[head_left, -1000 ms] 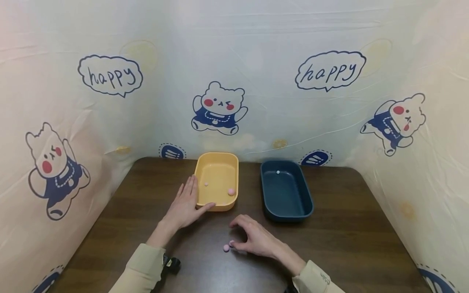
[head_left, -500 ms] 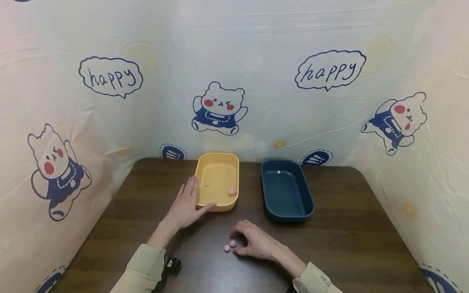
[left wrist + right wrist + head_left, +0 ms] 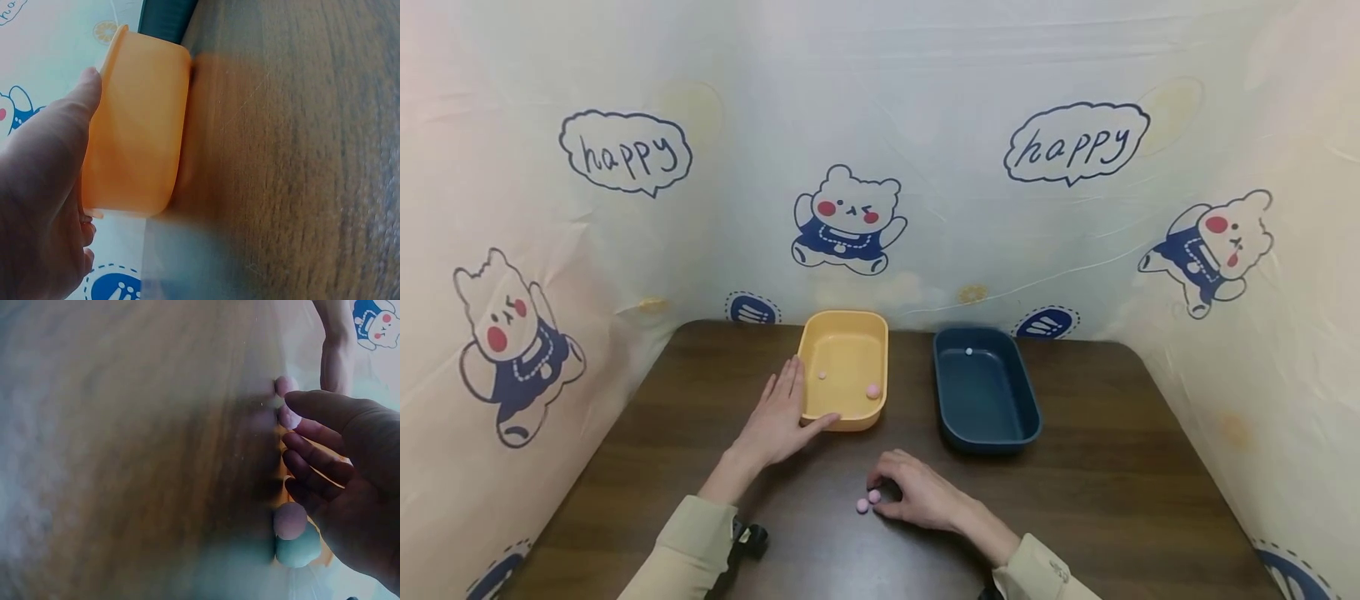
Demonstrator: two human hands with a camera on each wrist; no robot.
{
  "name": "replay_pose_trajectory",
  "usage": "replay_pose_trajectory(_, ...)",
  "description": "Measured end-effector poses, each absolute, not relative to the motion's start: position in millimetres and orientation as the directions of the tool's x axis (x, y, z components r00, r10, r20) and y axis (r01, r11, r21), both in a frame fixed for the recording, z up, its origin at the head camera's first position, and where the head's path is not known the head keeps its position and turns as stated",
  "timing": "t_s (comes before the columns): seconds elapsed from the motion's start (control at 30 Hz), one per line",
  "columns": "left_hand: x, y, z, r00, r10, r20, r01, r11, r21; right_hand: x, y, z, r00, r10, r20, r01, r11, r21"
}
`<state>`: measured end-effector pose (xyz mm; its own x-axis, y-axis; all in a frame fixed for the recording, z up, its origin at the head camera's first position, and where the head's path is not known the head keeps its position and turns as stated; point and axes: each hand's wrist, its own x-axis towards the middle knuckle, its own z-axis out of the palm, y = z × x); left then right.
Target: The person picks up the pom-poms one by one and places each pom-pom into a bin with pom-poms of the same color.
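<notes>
Right grip (image 3: 917, 493) narrowed on pink ball (image 3: 875, 496); wrist view adds green ball (image 3: 300, 550).

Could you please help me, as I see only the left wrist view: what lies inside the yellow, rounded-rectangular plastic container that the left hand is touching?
Observer: The head view shows at least two balls in the yellow container: a larger round pink ball near its right wall and a smaller pale pink ball farther left.
Operator: Thank you; would you kindly tell me where the right hand is, since my view does not show it?
Observer: The right hand is low over the brown wooden table, with its thumb and index finger on either side of a small round pink ball; whether they grip it, I cannot tell.
</notes>
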<state>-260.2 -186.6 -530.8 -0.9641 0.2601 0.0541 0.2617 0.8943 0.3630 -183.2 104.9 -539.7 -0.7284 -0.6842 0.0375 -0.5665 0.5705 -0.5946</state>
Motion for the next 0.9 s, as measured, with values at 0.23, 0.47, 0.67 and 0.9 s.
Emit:
replay_pose_trajectory(0.23, -260.4, -190.5, -530.1, -0.962, 0.266, 0.057, 0.268, 0.896, 0.354, -183.7, 101.1, -543.6, -0.732, -0.68, 0.041, -0.564, 0.572, -0.595)
replay_pose_trajectory(0.47, -261.0, -189.3, -531.3, -0.966, 0.254, 0.056, 0.257, 0.899, 0.356, -183.9, 100.2, -542.8, -0.737, -0.675, 0.025, -0.558, 0.587, -0.587)
replay_pose_trajectory(0.67, -260.9, -188.2, -531.9, -0.967, 0.251, 0.05, 0.252, 0.898, 0.362, -182.9, 100.6, -541.5, -0.743, -0.669, 0.015, -0.551, 0.598, -0.582)
replay_pose_trajectory(0.9, -261.2, -186.1, -532.3, -0.968, 0.246, 0.043, 0.245, 0.903, 0.354, -183.0, 101.1, -542.7, -0.743, -0.669, 0.023, -0.556, 0.598, -0.576)
